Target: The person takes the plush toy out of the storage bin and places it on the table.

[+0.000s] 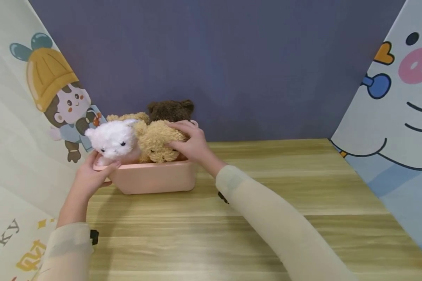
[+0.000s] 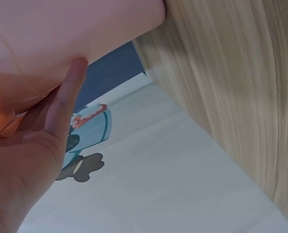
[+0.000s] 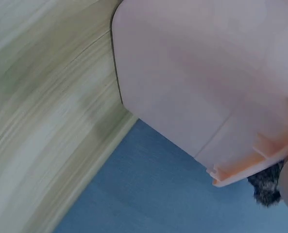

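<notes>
A pink plastic bin point(image 1: 154, 177) stands on the table against the back wall, packed with plush toys. My left hand point(image 1: 91, 175) grips its left end, thumb over the rim and fingers under it; the left wrist view shows fingers against the bin's underside point(image 2: 85, 29). With thumb and fingers spread round its head, my right hand point(image 1: 193, 144) holds a curly tan plush bear point(image 1: 158, 140) at the bin's right side. A white plush toy point(image 1: 114, 138) sits at the left. Behind them are a dark brown plush bear point(image 1: 170, 110) and another tan plush point(image 1: 130, 116), mostly hidden.
The wood-grain table point(image 1: 197, 230) extends to the front and right of the bin. A dark blue wall point(image 1: 232, 70) rises behind, with printed cartoon panels at the left point(image 1: 67, 101) and right point(image 1: 401, 128).
</notes>
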`<control>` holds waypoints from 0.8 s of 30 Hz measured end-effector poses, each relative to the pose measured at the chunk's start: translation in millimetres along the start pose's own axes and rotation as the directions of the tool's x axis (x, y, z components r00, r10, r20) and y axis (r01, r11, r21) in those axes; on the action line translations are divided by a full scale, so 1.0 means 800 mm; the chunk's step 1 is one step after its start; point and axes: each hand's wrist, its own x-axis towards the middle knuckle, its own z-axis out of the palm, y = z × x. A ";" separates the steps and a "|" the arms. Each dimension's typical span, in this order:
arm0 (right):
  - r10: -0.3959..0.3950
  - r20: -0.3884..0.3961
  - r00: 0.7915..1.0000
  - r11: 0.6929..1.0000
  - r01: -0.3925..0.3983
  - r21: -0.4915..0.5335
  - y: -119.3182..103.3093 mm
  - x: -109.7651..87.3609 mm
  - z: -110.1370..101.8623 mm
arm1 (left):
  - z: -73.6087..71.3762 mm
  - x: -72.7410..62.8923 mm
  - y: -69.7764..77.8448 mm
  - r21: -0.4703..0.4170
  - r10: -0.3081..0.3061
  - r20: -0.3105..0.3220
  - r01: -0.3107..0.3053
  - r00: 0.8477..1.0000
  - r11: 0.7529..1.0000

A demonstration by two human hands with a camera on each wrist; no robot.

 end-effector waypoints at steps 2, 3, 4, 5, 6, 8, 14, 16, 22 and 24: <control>0.032 -0.026 0.999 0.998 -0.030 0.061 -0.002 -0.004 -0.007 | 0.000 0.000 -0.001 -0.003 0.000 0.005 0.000 1.000 1.000; 0.046 -0.038 0.998 0.995 -0.042 0.089 -0.003 -0.006 -0.011 | 0.000 0.000 -0.001 -0.004 0.000 0.007 0.000 1.000 1.000; 0.047 -0.048 0.998 0.993 -0.041 0.111 -0.004 -0.008 -0.014 | 0.000 0.000 -0.001 -0.005 -0.002 0.008 0.002 1.000 1.000; 0.042 -0.055 0.998 0.991 -0.035 0.131 -0.006 -0.010 -0.017 | 0.000 0.000 -0.001 -0.005 -0.005 0.008 0.005 1.000 1.000; 0.035 -0.063 0.997 0.989 -0.025 0.148 -0.007 -0.011 -0.019 | 0.000 -0.001 -0.001 -0.005 -0.007 0.007 0.007 1.000 1.000; 0.016 -0.070 0.997 0.986 -0.004 0.169 -0.008 -0.014 -0.023 | 0.000 -0.002 -0.002 -0.005 -0.009 0.004 0.009 1.000 1.000; 0.001 -0.105 0.994 0.978 0.020 0.206 -0.006 -0.020 -0.029 | 0.003 -0.002 -0.001 -0.009 -0.002 0.005 0.002 1.000 1.000; 0.004 -0.115 0.993 0.977 0.020 0.211 -0.006 -0.021 -0.031 | 0.004 -0.002 -0.001 -0.011 -0.002 0.009 0.002 1.000 1.000; 0.010 -0.137 0.991 0.975 0.021 0.223 -0.012 -0.018 -0.036 | 0.003 0.000 -0.001 -0.015 0.001 0.006 -0.001 1.000 1.000; 0.012 -0.141 0.990 0.974 0.020 0.224 -0.016 -0.016 -0.040 | 0.001 0.000 0.001 -0.015 0.004 0.004 -0.004 1.000 1.000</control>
